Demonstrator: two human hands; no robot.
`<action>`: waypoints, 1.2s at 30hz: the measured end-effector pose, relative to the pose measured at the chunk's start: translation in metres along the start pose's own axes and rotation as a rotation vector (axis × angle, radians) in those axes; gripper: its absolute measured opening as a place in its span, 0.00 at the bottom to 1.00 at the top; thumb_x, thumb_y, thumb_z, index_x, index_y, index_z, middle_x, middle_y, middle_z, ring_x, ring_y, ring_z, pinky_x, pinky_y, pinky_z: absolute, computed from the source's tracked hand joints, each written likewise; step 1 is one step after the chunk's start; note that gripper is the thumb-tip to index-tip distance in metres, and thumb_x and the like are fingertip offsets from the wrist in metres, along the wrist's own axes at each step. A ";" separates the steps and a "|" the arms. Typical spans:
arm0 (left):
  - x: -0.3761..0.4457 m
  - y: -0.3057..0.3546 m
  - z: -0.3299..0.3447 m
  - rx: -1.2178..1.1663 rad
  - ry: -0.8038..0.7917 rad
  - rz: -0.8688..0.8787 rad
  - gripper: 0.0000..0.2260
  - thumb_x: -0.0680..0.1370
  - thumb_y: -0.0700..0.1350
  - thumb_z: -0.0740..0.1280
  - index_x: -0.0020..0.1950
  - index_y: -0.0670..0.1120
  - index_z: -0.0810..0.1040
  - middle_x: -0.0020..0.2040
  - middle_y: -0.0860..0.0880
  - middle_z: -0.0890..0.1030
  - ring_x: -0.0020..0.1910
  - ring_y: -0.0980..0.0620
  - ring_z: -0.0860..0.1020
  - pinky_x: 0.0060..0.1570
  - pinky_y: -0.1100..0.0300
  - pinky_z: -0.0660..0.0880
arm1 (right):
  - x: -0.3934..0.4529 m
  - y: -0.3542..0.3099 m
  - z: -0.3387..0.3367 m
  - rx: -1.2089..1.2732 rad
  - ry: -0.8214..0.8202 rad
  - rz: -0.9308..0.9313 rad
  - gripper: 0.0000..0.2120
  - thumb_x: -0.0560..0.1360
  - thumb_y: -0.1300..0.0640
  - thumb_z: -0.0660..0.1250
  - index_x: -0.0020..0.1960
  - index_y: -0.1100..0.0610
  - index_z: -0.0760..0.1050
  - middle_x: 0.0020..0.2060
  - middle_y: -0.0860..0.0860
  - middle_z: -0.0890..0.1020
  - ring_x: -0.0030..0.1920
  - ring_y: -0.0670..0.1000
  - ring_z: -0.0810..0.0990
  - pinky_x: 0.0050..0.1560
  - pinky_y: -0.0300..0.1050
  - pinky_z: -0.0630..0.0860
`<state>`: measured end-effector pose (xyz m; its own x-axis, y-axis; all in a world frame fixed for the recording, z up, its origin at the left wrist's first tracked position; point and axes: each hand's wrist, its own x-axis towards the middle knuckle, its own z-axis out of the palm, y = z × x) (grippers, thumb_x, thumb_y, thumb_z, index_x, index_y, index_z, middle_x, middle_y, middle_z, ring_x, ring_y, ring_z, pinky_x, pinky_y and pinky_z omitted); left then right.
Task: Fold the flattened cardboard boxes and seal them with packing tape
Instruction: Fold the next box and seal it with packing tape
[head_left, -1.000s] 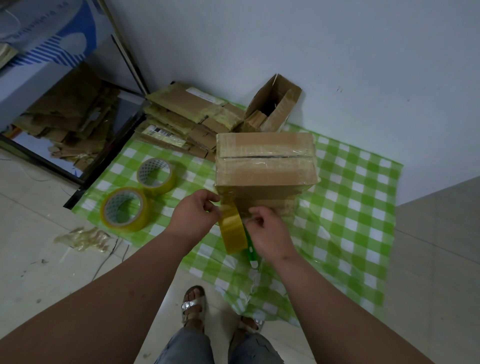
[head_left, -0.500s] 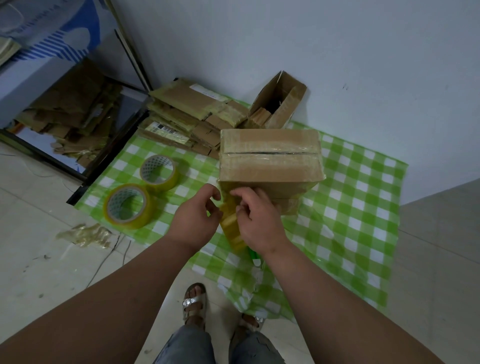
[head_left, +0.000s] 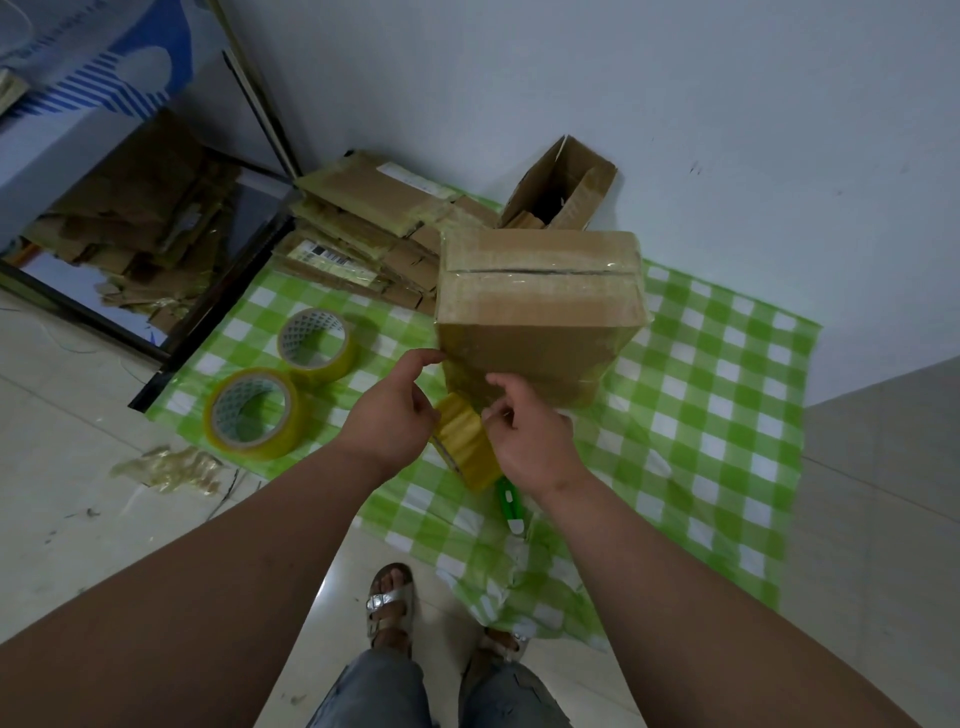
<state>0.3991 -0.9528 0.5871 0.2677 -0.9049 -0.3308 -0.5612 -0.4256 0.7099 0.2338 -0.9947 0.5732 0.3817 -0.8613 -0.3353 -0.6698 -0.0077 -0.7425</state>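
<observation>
Green check cloth (head_left: 727, 415) on floor; taped box (head_left: 535, 312) stands on it, flat cardboard stack (head_left: 363, 228) behind. Two spare rolls (head_left: 254, 410) left of box. Left hand (head_left: 389, 415) and right hand (head_left: 530, 436), fingers curled, grip tape roll (head_left: 465, 441) against box's near face.

Green checked cloth (head_left: 727, 415) spread on floor against wall; green-handled cutter (head_left: 506, 501) (partly hidden) near its front edge.
</observation>
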 end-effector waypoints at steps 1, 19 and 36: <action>0.001 0.001 0.000 0.003 -0.008 -0.004 0.25 0.77 0.36 0.66 0.69 0.58 0.68 0.34 0.51 0.78 0.32 0.61 0.75 0.28 0.68 0.68 | -0.001 0.000 0.000 -0.012 0.029 -0.050 0.19 0.79 0.55 0.61 0.70 0.46 0.68 0.51 0.45 0.79 0.56 0.50 0.77 0.67 0.56 0.64; 0.003 0.012 0.003 0.122 0.027 -0.126 0.02 0.77 0.45 0.69 0.44 0.49 0.81 0.36 0.55 0.77 0.34 0.56 0.75 0.29 0.63 0.65 | -0.005 0.001 0.003 0.065 -0.228 0.210 0.12 0.79 0.46 0.60 0.49 0.52 0.76 0.46 0.49 0.80 0.53 0.55 0.77 0.64 0.60 0.69; -0.029 0.033 0.004 0.060 0.256 -0.100 0.06 0.79 0.43 0.67 0.42 0.50 0.76 0.46 0.48 0.77 0.41 0.50 0.76 0.38 0.58 0.68 | -0.034 0.003 -0.021 0.286 -0.233 0.011 0.11 0.75 0.54 0.70 0.36 0.48 0.72 0.31 0.42 0.74 0.30 0.38 0.73 0.31 0.34 0.68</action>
<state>0.3697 -0.9407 0.6180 0.5088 -0.8312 -0.2242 -0.5652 -0.5190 0.6412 0.2056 -0.9756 0.5944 0.5324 -0.7217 -0.4424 -0.4818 0.1714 -0.8594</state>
